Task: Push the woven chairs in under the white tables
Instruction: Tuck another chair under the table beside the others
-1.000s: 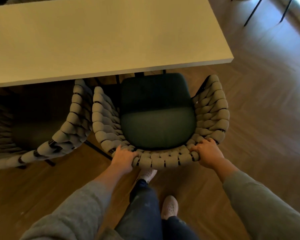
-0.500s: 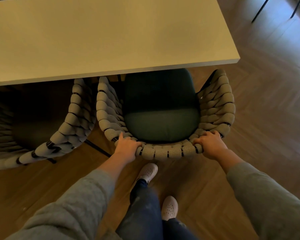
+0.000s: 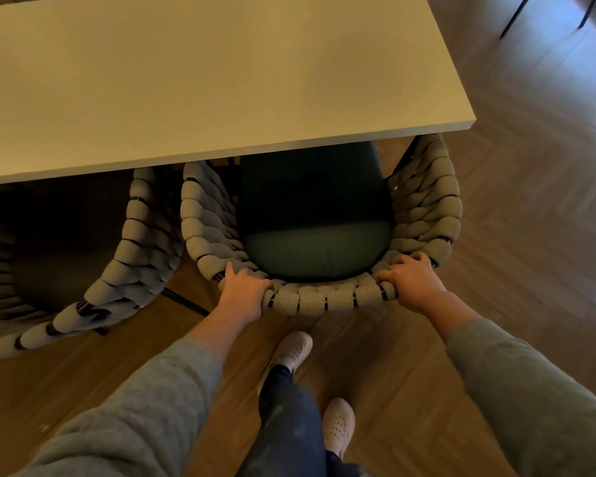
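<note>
Woven chair [image 3: 317, 299] looked light yet bulky, rope rim soft and grippy; left hand [image 3: 243, 292] and right hand [image 3: 415, 284] held the backrest rim, fingers curled over it.

Dim, warm yellow cast. Cool daylight patch on floor [image 3: 547, 63] at 1 o'clock. Table [image 3: 221, 80] top evenly lit, deep shadow under it at 9 o'clock. Wide-angle bending at edges; floor streaky-blurred at 3 o'clock, sleeves [image 3: 117, 425] soft.
</note>
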A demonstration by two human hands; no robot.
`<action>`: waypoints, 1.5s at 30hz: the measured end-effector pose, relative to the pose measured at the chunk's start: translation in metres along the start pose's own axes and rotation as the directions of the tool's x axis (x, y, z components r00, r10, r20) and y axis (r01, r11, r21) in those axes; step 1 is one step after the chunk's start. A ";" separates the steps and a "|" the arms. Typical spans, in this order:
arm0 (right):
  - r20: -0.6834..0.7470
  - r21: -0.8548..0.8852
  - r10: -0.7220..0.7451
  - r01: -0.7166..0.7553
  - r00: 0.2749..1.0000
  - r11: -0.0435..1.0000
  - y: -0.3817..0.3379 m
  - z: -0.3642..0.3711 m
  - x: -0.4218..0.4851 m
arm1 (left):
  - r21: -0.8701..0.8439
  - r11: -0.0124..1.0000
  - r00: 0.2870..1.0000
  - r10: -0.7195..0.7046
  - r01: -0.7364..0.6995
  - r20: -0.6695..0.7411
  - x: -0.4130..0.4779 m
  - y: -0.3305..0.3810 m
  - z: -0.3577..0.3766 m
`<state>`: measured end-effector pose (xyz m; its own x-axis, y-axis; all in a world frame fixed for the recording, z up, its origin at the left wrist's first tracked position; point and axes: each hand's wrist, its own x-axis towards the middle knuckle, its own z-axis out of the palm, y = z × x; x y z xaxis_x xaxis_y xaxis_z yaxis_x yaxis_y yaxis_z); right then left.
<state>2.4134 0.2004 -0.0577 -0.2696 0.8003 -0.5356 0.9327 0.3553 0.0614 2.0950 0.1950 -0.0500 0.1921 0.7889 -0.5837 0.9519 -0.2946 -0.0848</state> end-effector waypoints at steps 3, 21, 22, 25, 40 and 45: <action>0.002 -0.008 -0.005 0.005 1.000 1.000 -0.002 -0.002 0.003 | 0.008 1.000 1.000 0.004 -0.005 0.017 0.002 -0.001 0.001; 0.051 0.240 -0.192 0.175 0.980 0.955 0.015 -0.003 0.000 | -0.181 0.982 0.895 0.028 0.059 0.445 0.022 0.015 -0.015; 0.031 0.340 -0.207 0.185 0.978 0.922 0.021 -0.004 -0.001 | -0.262 0.961 0.878 0.050 0.088 0.476 0.026 0.023 -0.018; -0.208 0.665 -0.057 0.184 0.976 0.724 0.055 -0.008 -0.002 | -0.489 0.864 0.901 0.113 0.119 0.419 0.047 0.060 -0.039; -0.362 0.306 -0.083 0.202 0.928 0.930 0.391 -0.061 0.048 | -0.412 0.911 0.893 -0.197 0.014 -0.404 0.174 0.346 -0.205; -0.250 0.168 -0.109 0.154 0.962 0.974 0.467 -0.081 0.074 | -0.364 0.920 0.897 -0.275 0.143 -0.345 0.209 0.386 -0.245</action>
<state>2.8093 0.4644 0.0001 -0.4208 0.8519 -0.3118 0.9070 0.3878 -0.1643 2.5614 0.3786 -0.0068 -0.0073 0.9751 -0.2218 0.9905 0.0375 0.1327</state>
